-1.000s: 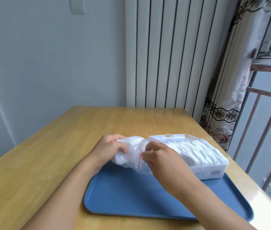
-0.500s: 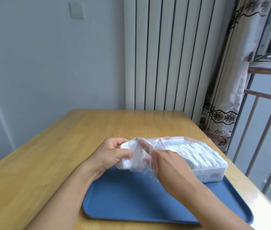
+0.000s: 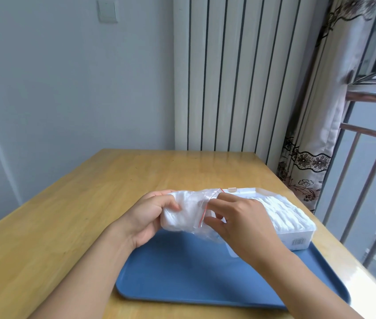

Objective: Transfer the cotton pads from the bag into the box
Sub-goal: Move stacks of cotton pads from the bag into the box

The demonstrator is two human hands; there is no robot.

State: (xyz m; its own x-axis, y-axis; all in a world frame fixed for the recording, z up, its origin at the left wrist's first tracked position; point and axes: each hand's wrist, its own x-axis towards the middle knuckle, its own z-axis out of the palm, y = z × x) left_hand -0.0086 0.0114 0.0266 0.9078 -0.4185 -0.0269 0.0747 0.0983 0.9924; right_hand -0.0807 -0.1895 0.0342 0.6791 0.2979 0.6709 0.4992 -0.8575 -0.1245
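A clear plastic bag with a red zip line holds white cotton pads, lifted above the blue tray. My left hand grips the bag's closed end, thumb on top. My right hand pinches the bag's mouth by the red line, fingers curled at the opening. Behind my right hand stands the white box on the tray's right side, lid open, filled with a row of white cotton pads. Its near left corner is hidden by my right hand.
The tray lies on a wooden table. A white radiator stands behind the table, a patterned curtain and a window railing on the right. The table's right edge runs close to the box.
The bag has turned from upright back to lying sideways between my hands. My right hand's fingers shifted at the bag's mouth. The camera tilted up a little.
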